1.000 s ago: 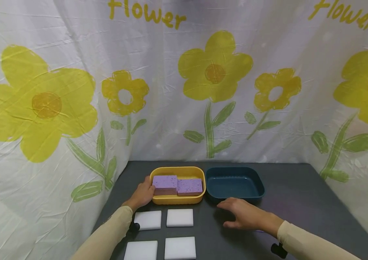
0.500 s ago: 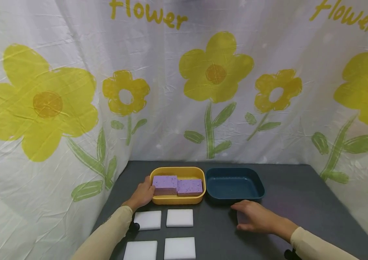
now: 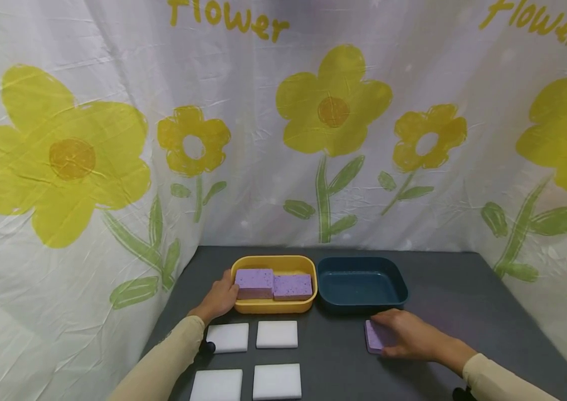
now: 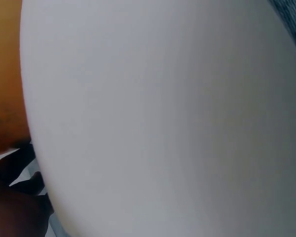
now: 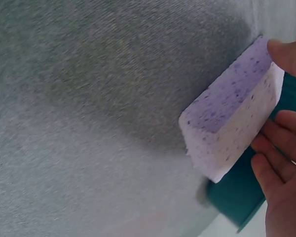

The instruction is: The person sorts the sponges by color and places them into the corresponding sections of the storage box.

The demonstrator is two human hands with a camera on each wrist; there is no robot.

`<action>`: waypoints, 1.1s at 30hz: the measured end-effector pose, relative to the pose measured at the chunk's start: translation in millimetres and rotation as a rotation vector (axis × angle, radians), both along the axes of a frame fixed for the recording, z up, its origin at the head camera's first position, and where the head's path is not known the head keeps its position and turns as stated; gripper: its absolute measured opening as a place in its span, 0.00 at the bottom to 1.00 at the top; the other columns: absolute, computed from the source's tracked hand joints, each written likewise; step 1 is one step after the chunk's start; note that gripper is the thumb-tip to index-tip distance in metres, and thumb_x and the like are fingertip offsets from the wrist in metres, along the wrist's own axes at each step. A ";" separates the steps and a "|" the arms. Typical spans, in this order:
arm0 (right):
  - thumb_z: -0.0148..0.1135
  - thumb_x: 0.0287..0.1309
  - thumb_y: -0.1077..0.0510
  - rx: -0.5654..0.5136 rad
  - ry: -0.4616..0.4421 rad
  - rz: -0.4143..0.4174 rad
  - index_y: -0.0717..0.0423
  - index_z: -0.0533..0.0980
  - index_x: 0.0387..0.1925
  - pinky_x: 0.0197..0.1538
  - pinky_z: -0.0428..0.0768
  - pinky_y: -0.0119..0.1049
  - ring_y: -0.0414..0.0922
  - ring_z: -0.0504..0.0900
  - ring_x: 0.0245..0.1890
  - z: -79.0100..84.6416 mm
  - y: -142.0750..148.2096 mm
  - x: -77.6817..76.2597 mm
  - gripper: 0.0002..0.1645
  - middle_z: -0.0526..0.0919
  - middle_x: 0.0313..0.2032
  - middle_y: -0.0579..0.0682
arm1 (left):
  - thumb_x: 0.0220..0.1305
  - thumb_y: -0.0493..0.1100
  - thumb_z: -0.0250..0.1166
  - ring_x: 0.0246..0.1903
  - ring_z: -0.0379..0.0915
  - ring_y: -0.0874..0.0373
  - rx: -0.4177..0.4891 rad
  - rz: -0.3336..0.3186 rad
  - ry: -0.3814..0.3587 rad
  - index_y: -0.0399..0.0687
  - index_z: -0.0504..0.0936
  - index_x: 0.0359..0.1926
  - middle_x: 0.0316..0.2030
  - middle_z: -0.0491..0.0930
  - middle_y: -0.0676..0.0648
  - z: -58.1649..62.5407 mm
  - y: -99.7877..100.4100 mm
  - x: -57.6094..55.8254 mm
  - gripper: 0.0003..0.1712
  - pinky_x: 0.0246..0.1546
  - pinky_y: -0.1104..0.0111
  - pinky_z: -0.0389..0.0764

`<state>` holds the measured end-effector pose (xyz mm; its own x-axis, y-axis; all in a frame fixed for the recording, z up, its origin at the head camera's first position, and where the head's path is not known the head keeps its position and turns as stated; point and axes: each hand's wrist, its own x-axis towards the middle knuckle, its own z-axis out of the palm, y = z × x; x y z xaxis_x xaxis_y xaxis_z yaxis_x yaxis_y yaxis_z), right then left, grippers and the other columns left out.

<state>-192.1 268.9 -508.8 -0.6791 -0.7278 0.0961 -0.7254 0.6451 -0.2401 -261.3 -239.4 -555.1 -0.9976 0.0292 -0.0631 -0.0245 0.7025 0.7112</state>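
Note:
In the head view my right hand (image 3: 409, 336) holds a purple speckled sponge (image 3: 376, 337), just in front of the dark teal container (image 3: 363, 304). The right wrist view shows the sponge (image 5: 237, 118) tilted between the thumb and the fingers. My left hand (image 3: 220, 298) grips the left side of the yellow container (image 3: 274, 307). Two purple sponges, a left one (image 3: 255, 283) and a right one (image 3: 292, 286), lie side by side in it. A blurred white surface (image 4: 153, 118) fills most of the left wrist view.
Several white rectangular blocks (image 3: 277, 335) lie in two rows on the dark grey table (image 3: 469, 312), in front of the yellow container. The two containers stand side by side, close together. A white curtain (image 3: 253, 195) with yellow flowers surrounds the table's back and sides.
My right hand has moved to the right, away from the teal container's front left. The purple sponge, hidden before, now shows in its grasp. My left hand stays on the yellow container.

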 end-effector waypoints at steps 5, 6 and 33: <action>0.86 0.51 0.44 -0.007 0.014 0.004 0.66 0.83 0.61 0.57 0.87 0.52 0.54 0.88 0.58 -0.9 5.1 -0.7 0.43 0.89 0.58 0.57 | 0.84 0.42 0.47 0.51 0.79 0.47 0.006 0.004 0.000 0.33 0.56 0.80 0.64 0.79 0.32 -1.0 -0.7 -0.7 0.31 0.65 0.40 0.77; 0.86 0.51 0.44 -0.006 0.015 0.006 0.66 0.83 0.61 0.57 0.87 0.52 0.54 0.88 0.58 -1.2 5.6 -1.0 0.42 0.90 0.58 0.57 | 0.85 0.43 0.47 0.52 0.79 0.46 0.007 0.006 -0.003 0.34 0.56 0.80 0.65 0.79 0.32 -1.1 -0.7 -0.7 0.31 0.66 0.40 0.77; 0.83 0.57 0.47 0.011 -0.105 0.010 0.62 0.82 0.64 0.46 0.84 0.36 0.40 0.85 0.50 39.2 -6.6 -7.7 0.38 0.89 0.57 0.52 | 0.85 0.44 0.46 0.53 0.79 0.46 0.023 0.006 -0.017 0.35 0.55 0.81 0.66 0.78 0.32 -2.4 -0.5 -1.3 0.31 0.67 0.41 0.77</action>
<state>-199.8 262.3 -469.6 -0.6779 -0.7349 0.0169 -0.7028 0.6412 -0.3082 -262.5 -240.0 -557.4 -0.9965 0.0246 -0.0796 -0.0411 0.6861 0.7263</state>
